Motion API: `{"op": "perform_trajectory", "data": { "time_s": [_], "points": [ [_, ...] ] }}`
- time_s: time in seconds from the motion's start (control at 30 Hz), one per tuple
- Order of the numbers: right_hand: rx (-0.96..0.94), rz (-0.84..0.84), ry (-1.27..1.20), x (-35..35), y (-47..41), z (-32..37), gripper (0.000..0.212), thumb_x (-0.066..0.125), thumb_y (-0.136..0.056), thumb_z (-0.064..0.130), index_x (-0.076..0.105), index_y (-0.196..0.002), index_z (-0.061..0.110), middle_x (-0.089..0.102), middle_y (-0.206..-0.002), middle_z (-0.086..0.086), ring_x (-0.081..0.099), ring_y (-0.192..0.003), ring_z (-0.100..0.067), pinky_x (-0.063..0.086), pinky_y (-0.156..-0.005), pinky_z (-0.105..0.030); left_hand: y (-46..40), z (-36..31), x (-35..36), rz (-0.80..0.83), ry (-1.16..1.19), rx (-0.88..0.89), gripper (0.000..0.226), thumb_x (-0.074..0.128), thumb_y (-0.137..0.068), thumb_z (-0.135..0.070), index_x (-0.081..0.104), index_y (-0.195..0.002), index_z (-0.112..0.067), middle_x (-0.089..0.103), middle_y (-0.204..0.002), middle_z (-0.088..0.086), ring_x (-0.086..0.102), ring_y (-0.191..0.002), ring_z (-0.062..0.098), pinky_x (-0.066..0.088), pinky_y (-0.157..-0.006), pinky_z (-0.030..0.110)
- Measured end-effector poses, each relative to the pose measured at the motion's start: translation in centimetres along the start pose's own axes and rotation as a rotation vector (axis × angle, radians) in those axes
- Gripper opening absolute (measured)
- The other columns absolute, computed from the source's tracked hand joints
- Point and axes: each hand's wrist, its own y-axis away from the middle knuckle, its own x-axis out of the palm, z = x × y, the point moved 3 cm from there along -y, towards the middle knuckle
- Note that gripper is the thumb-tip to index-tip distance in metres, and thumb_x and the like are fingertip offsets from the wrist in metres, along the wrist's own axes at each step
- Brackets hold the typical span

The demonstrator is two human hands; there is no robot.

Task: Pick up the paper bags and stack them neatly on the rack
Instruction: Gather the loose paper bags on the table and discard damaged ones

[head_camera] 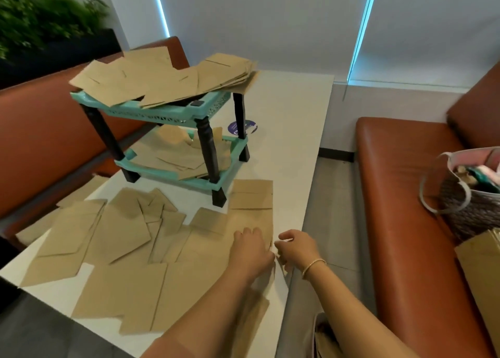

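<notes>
Fingers of the left hand laid nearly straight and pressing flat on a paper bag at the worktop's right edge, about 5 o'clock in the view; fingers of the right hand curled, apparently pinching that same bag's edge just beside the left hand, though too blurred to tell for sure. Beaded bracelet on the right wrist. Loose paper bags scattered flat and overlapping across the near half of the white worktop, from 6 to 9 o'clock, some hanging past its near edge. Two-tier rack with teal trays and dark legs standing on the worktop at about 11 o'clock from the hands. Top tray bearing an untidy spread of bags, several jutting over its rim; lower tray also holding a few bags, askew. Round purple sticker on the worktop behind the rack's right legs. Brown benches to both sides; on the right bench, at 3 o'clock, a woven basket bag with handles. Green plant at 10 o'clock in the far left corner.
</notes>
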Motion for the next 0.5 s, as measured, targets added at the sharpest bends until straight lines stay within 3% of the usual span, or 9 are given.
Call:
{"op": "perform_trajectory", "data": {
  "time_s": [0.03,0.1,0.17,0.27,0.33,0.4,0.5],
  "points": [
    [0.01,0.016,-0.02,0.2,0.1,0.2,0.016,0.058,-0.088,0.028,0.064,-0.094,0.014,0.068,-0.08,-0.006,0.066,-0.069,-0.023,0.056,-0.08,-0.039,-0.2,0.2,-0.4,-0.018,0.051,-0.014,0.031,0.05,-0.091,-0.031,0.054,-0.114,-0.011,0.057,-0.112,0.006,0.051,-0.102,0.021,0.046,-0.086,0.03],
    [0.048,0.056,-0.117,0.4,0.3,0.6,0.033,0.049,-0.094,0.037,0.058,-0.077,0.01,0.059,-0.063,-0.005,0.057,-0.056,-0.023,0.053,-0.064,-0.036,-0.4,0.3,-1.3,-0.092,0.157,-0.067,0.021,0.047,-0.093,-0.024,0.059,-0.104,-0.011,0.063,-0.097,0.004,0.056,-0.083,0.017,0.047,-0.069,0.027],
    [0.09,0.109,-0.326,0.5,0.7,1.3,0.031,0.042,-0.097,0.032,0.056,-0.088,0.006,0.055,-0.066,-0.009,0.054,-0.054,-0.024,0.047,-0.055,-0.034,-0.3,0.1,-2.5,-0.206,0.227,-0.106,0.017,0.046,-0.093,-0.022,0.06,-0.096,-0.013,0.062,-0.087,0.001,0.055,-0.075,0.014,0.044,-0.061,0.025],
    [0.026,0.216,-0.554,-0.1,1.3,3.0,0.027,0.042,-0.092,0.009,0.054,-0.115,0.007,0.058,-0.076,-0.01,0.056,-0.058,-0.019,0.049,-0.056,-0.031,-0.2,-0.8,-4.2,-0.317,0.4,-0.129,0.015,0.049,-0.092,-0.025,0.059,-0.089,-0.014,0.06,-0.085,0.001,0.052,-0.075,0.013,0.04,-0.061,0.024],
    [-0.122,0.321,-0.545,-0.7,1.8,3.8,0.045,0.046,-0.082,-0.008,0.052,-0.122,0.013,0.061,-0.077,-0.005,0.055,-0.062,-0.016,0.05,-0.06,-0.031,-0.5,-1.6,-5.3,-0.316,0.552,-0.141,0.013,0.051,-0.091,-0.025,0.054,-0.084,-0.015,0.056,-0.08,-0.001,0.051,-0.074,0.014,0.041,-0.063,0.026],
    [-0.242,0.43,-0.479,-1.2,2.4,4.4,0.061,0.051,-0.069,-0.01,0.051,-0.122,0.021,0.062,-0.078,-0.001,0.052,-0.063,-0.016,0.046,-0.063,-0.03,-0.8,-2.4,-6.1,-0.296,0.675,-0.148,0.013,0.053,-0.09,-0.023,0.05,-0.079,-0.016,0.052,-0.074,-0.003,0.05,-0.07,0.013,0.043,-0.061,0.025],
    [-0.291,0.373,-0.306,-1.8,2.1,5.1,0.062,0.054,-0.062,-0.005,0.05,-0.118,0.021,0.059,-0.08,-0.001,0.058,-0.058,-0.006,0.044,-0.059,-0.025,-1.4,-3.3,-6.7,-0.224,0.734,-0.154,0.011,0.053,-0.09,-0.02,0.049,-0.081,-0.015,0.048,-0.072,-0.004,0.047,-0.067,0.012,0.041,-0.058,0.022]
  ]
}}
